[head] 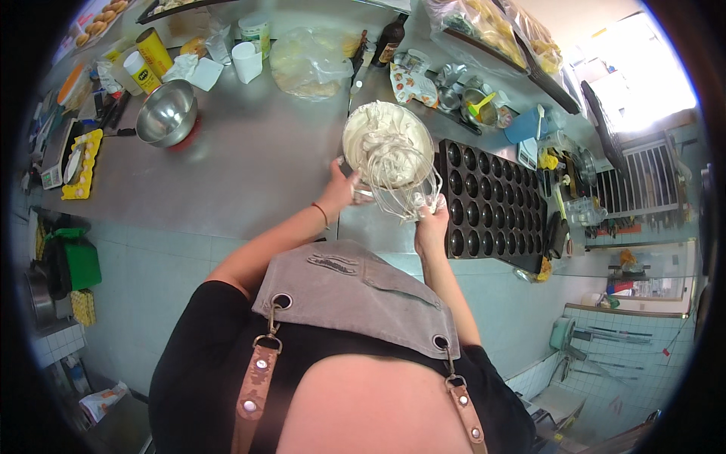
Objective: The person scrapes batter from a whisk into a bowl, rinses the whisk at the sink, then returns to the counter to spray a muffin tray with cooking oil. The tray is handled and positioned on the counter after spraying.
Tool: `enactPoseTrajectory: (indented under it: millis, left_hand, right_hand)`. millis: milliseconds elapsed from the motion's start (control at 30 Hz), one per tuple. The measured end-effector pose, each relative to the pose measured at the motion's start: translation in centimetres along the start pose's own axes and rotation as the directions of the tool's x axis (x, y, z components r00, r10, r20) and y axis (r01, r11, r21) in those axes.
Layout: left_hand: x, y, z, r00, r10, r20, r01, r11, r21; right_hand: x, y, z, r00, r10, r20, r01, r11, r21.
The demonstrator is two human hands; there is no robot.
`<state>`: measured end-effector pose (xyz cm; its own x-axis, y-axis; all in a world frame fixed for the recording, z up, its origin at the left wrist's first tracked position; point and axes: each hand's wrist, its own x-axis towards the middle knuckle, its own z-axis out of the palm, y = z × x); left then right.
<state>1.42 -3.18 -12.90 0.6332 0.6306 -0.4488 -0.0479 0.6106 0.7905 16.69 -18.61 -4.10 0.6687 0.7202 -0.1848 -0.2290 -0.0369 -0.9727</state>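
Observation:
A round bowl full of thick white cream (377,122) is in front of me on the steel counter. A large balloon whisk (397,193), coated in cream, lies tilted over the near rim of the bowl, its wires overlapping the cream. My right hand (431,209), with cream on its fingers, is closed on the whisk at its near right side. My left hand (346,184) is at the near left side of the bowl, its thumb apart from the fingers; whether it grips the bowl or whisk is hard to tell.
A dark multi-cavity baking mold (493,204) lies close on the right. Leftward on the steel counter (244,159) are an empty metal bowl (167,113) and a yellow egg tray (83,164). Behind stand a plastic bag (309,62), a dark bottle (391,42) and a blue jug (523,126).

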Motion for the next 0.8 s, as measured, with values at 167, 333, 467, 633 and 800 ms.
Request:
enactPoseTrajectory:
  millis: [167,333,467,633,800]
  left_hand:
    - [4.6,4.1,-4.7,0.966,0.253,-0.051,-0.205,0.873,0.443]
    - [8.7,5.4,-6.1,0.983,0.179,0.024,-0.162,0.812,0.561]
    - [7.8,2.7,-4.8,0.947,0.315,-0.064,-0.226,0.793,0.565]
    - [3.6,-0.9,-0.8,0.965,0.258,-0.057,-0.254,0.965,0.067]
    - [1.7,-0.9,0.9,0.981,0.16,-0.111,-0.158,0.987,0.026]
  right_hand:
    - [-0.4,-3.2,-1.2,0.957,-0.289,-0.03,0.284,0.911,0.3]
    - [0.0,-2.5,-0.6,0.931,-0.357,-0.071,0.364,0.909,0.203]
    - [0.1,-0.7,0.1,0.98,-0.181,-0.08,0.181,0.983,-0.015]
    - [0.5,-4.9,-1.5,0.934,-0.35,-0.067,0.355,0.897,0.262]
    - [1.4,-9.2,-0.8,0.889,-0.441,-0.121,0.449,0.79,0.419]
